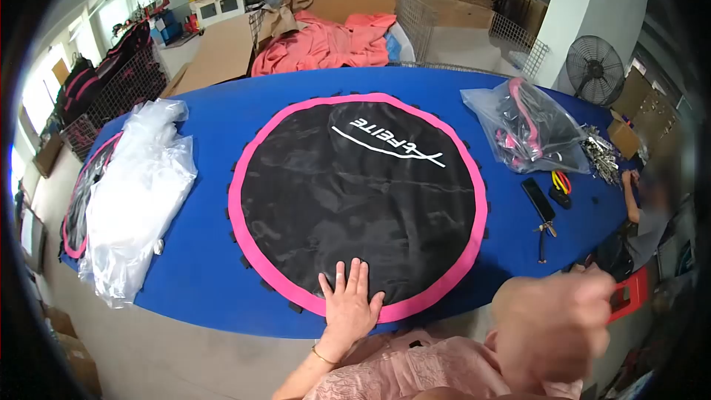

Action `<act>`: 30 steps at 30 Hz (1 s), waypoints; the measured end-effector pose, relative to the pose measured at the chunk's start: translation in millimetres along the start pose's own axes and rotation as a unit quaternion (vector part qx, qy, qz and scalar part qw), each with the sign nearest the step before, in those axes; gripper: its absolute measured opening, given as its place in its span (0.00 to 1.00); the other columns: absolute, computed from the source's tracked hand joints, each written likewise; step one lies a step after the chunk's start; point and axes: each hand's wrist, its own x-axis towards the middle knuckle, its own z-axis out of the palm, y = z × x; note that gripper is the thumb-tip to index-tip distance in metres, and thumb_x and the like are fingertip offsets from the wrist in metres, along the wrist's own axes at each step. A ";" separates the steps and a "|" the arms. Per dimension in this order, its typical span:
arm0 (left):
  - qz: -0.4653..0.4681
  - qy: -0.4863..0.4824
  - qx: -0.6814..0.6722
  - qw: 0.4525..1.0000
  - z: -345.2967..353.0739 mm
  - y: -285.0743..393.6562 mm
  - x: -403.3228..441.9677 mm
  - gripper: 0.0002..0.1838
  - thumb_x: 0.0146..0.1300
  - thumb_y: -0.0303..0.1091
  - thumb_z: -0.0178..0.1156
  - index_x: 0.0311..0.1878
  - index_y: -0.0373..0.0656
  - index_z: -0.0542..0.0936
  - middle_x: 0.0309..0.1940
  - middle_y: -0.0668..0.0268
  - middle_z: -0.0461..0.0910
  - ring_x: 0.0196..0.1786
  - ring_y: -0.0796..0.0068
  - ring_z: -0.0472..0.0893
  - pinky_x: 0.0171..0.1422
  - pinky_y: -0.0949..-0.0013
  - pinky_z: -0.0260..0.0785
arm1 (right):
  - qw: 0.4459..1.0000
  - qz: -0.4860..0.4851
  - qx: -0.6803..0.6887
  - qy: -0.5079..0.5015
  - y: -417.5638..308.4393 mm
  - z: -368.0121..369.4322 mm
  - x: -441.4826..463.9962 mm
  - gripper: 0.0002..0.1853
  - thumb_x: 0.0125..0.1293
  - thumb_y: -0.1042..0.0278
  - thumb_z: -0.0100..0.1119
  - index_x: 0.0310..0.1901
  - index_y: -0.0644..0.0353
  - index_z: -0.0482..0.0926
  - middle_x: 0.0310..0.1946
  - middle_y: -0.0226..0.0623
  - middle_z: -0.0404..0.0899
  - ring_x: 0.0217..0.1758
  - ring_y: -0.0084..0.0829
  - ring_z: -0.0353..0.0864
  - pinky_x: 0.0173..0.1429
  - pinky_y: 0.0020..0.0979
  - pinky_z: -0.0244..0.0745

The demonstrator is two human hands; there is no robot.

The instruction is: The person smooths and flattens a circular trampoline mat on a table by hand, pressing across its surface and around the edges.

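Observation:
A round black mat (pixel 355 207) with a pink border and white lettering lies flat on the blue table (pixel 200 267). Small dark tabs stick out around its edge. My left hand (pixel 350 307) rests palm down on the near edge of the mat, fingers spread, holding nothing. Raised off the table at the lower right, my right hand (pixel 559 322) is blurred by motion, and its fingers cannot be made out.
Clear plastic bags (pixel 141 192) lie at the left over another pink-edged mat (pixel 74 215). On the right are a bagged pink and black item (pixel 526 126), a phone (pixel 538 201), keys (pixel 546 230) and metal pieces (pixel 601 154). Another person (pixel 652 230) is at far right.

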 end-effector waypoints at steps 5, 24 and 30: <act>0.001 -0.030 0.019 0.999 4.5 -5.6 -3.9 0.39 0.74 0.55 0.52 0.79 0.37 0.65 0.81 0.54 0.62 0.83 0.48 0.58 0.83 0.29 0.42 | 0.087 -0.357 0.930 -0.025 -82.5 34.4 -85.6 0.15 0.58 0.68 0.75 0.48 0.57 0.86 0.46 0.40 0.87 0.46 0.39 0.87 0.55 0.43 0.80; -0.052 0.096 -0.248 0.963 1.7 -18.3 -13.1 0.31 0.68 0.20 0.56 0.74 0.27 0.62 0.76 0.37 0.63 0.77 0.36 0.66 0.82 0.46 0.59 | 0.101 -0.463 0.864 -0.168 -139.0 16.6 -234.6 0.13 0.67 0.69 0.65 0.52 0.61 0.86 0.57 0.41 0.86 0.60 0.42 0.83 0.65 0.44 0.75; -0.066 0.082 -0.069 0.992 -17.3 -50.2 -27.0 0.25 0.73 0.34 0.58 0.69 0.32 0.71 0.76 0.42 0.65 0.80 0.43 0.63 0.86 0.38 0.44 | 0.134 -0.480 0.856 -0.135 -146.6 36.3 -240.4 0.13 0.65 0.69 0.66 0.50 0.59 0.87 0.58 0.39 0.85 0.63 0.40 0.83 0.71 0.46 0.72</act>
